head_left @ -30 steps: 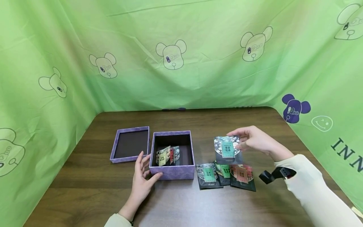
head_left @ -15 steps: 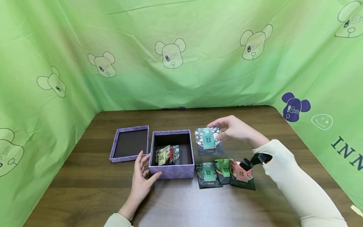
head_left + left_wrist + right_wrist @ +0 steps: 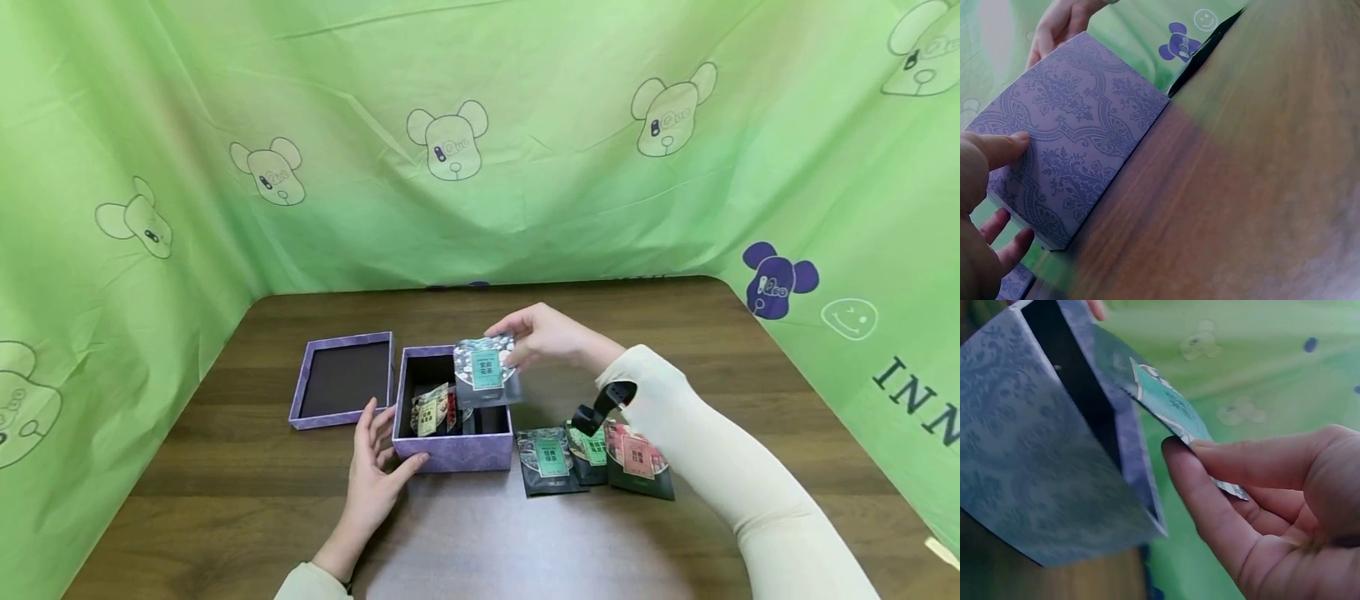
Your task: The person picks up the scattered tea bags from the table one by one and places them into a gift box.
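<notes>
My right hand (image 3: 553,337) pinches a tea packet (image 3: 486,375) with a teal label by its upper right edge. The packet hangs upright over the right part of an open purple box (image 3: 465,454), covering some of the inside. In the right wrist view, thumb and fingertip clasp the packet's (image 3: 1169,406) edge beside the box rim. My left hand (image 3: 375,479) holds the box's front left corner, thumb on the patterned front (image 3: 1079,137), fingers along the left side. Inside lean several packets, one with a yellow label (image 3: 429,417) in front.
The purple lid (image 3: 341,417) lies inside up on the wooden table (image 3: 247,517), left of the box. Right of the box lie a teal-labelled packet (image 3: 551,461), a green-labelled packet (image 3: 595,457) and a red-labelled packet (image 3: 640,458). A green printed cloth (image 3: 555,225) surrounds the table.
My right hand has carried the teal-labelled packet leftward, from above the packets on the table to over the box. The left hand has stayed at the box corner.
</notes>
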### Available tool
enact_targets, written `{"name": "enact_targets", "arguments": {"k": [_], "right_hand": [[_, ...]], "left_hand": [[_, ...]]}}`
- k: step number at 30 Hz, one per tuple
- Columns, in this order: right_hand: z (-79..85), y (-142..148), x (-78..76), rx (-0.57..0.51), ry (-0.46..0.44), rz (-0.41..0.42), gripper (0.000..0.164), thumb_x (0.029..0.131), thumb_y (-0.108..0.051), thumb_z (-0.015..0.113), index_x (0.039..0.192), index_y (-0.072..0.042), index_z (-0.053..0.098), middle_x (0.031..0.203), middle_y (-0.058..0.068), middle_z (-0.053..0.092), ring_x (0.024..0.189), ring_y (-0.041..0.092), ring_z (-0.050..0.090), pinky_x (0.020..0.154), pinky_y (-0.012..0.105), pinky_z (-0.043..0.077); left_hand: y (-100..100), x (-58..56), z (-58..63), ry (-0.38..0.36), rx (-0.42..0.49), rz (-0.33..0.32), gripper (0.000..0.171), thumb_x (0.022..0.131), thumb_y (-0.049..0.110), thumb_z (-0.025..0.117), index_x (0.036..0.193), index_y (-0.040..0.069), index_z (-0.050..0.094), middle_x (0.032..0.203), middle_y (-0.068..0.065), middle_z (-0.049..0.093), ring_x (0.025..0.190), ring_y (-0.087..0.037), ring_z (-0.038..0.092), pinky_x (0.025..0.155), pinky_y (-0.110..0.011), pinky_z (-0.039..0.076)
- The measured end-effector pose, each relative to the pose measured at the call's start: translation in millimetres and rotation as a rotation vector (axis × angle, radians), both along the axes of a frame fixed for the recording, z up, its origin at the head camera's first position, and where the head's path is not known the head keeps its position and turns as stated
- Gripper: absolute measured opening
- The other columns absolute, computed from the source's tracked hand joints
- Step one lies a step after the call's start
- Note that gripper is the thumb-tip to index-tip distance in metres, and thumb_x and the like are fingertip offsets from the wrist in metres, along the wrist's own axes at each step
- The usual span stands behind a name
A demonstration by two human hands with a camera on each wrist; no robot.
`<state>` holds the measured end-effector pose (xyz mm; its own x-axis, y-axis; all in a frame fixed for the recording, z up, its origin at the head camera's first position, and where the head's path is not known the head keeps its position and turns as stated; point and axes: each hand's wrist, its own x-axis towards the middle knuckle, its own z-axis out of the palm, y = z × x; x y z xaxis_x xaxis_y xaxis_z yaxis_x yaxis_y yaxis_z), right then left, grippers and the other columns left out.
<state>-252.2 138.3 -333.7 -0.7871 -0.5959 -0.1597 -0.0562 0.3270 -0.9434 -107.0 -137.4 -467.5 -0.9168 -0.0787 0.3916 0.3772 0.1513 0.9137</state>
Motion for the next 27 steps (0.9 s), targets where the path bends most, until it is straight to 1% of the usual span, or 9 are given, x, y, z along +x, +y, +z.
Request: {"name": "enact_targets", "arguments": {"k": [3,5,10,12,14,17,21,24,27], "right_hand": [[-5.0,-16.6,-1.8,-0.002,-0.036,0.014,0.053,0.078,0.017,0.067,0.13,0.013,0.056,0.089,0.01,0.068,0.07,0.016,0.066,0.073,0.04,0.058],[-8.1,-26.7,-2.3,0.012,-0.051,0.021,0.051,0.079,0.017,0.068,0.129,0.013,0.058,0.088,0.009,0.068,0.067,0.015,0.066,0.071,0.038,0.059],[-12.0,-48.0,-2.2,0.064,-0.077,0.05,0.046,0.081,0.016,0.068,0.126,0.012,0.061,0.078,0.008,0.061,0.062,0.013,0.065,0.064,0.032,0.058],[-12.7,-55.2,-2.5,0.074,-0.092,0.063,0.044,0.082,0.016,0.066,0.125,0.012,0.061,0.077,0.009,0.061,0.061,0.012,0.064,0.063,0.031,0.058],[-13.1,-61.4,-2.5,0.078,-0.107,0.071,0.043,0.083,0.017,0.064,0.125,0.013,0.061,0.079,0.01,0.063,0.06,0.012,0.064,0.062,0.03,0.058],[-13.6,-67.7,-1.3,0.084,-0.152,0.079,0.042,0.086,0.017,0.058,0.128,0.015,0.058,0.084,0.01,0.064,0.061,0.013,0.063,0.063,0.029,0.058],[-14.7,-71.5,2.2,0.101,-0.194,0.109,0.041,0.091,0.016,0.052,0.132,0.016,0.053,0.087,0.009,0.064,0.064,0.013,0.062,0.067,0.03,0.058],[-14.7,-71.9,4.6,0.102,-0.225,0.133,0.041,0.094,0.013,0.049,0.135,0.018,0.048,0.09,0.013,0.065,0.069,0.016,0.064,0.072,0.032,0.058],[-14.2,-71.5,6.0,0.113,-0.225,0.144,0.04,0.096,0.011,0.049,0.135,0.019,0.046,0.099,0.023,0.069,0.079,0.022,0.068,0.078,0.034,0.057]], "left_hand": [[-0.3,1.8,-0.2,-0.009,-0.004,0.007,0.095,0.077,-0.015,0.076,0.151,-0.007,0.018,0.141,-0.027,0.046,0.123,-0.015,0.051,0.087,-0.021,0.046],[-0.4,3.1,-0.4,-0.014,-0.006,0.008,0.095,0.077,-0.015,0.076,0.151,-0.008,0.018,0.141,-0.027,0.046,0.123,-0.015,0.051,0.087,-0.021,0.046],[-0.1,3.9,0.1,-0.017,-0.012,0.006,0.095,0.077,-0.014,0.077,0.151,-0.008,0.018,0.141,-0.028,0.046,0.122,-0.015,0.051,0.087,-0.021,0.046],[0.0,3.2,1.1,-0.014,-0.008,0.009,0.095,0.077,-0.015,0.077,0.151,-0.009,0.018,0.14,-0.028,0.046,0.122,-0.014,0.051,0.087,-0.02,0.046],[0.2,2.3,2.1,-0.009,-0.001,0.012,0.094,0.077,-0.015,0.076,0.151,-0.009,0.018,0.14,-0.028,0.047,0.122,-0.014,0.051,0.086,-0.02,0.046],[1.2,1.3,2.8,-0.01,0.005,0.011,0.094,0.077,-0.015,0.076,0.151,-0.009,0.018,0.141,-0.028,0.046,0.123,-0.016,0.051,0.087,-0.02,0.046],[2.7,1.8,2.3,-0.011,-0.001,0.007,0.094,0.078,-0.014,0.076,0.152,-0.007,0.018,0.141,-0.028,0.046,0.123,-0.014,0.051,0.087,-0.02,0.046],[3.2,2.5,1.8,-0.005,-0.005,0.007,0.094,0.078,-0.015,0.076,0.152,-0.006,0.018,0.141,-0.028,0.046,0.123,-0.015,0.052,0.086,-0.02,0.046],[3.3,2.4,1.7,0.0,-0.008,0.005,0.095,0.077,-0.015,0.076,0.152,-0.005,0.019,0.14,-0.028,0.046,0.122,-0.019,0.052,0.086,-0.02,0.046]]}}
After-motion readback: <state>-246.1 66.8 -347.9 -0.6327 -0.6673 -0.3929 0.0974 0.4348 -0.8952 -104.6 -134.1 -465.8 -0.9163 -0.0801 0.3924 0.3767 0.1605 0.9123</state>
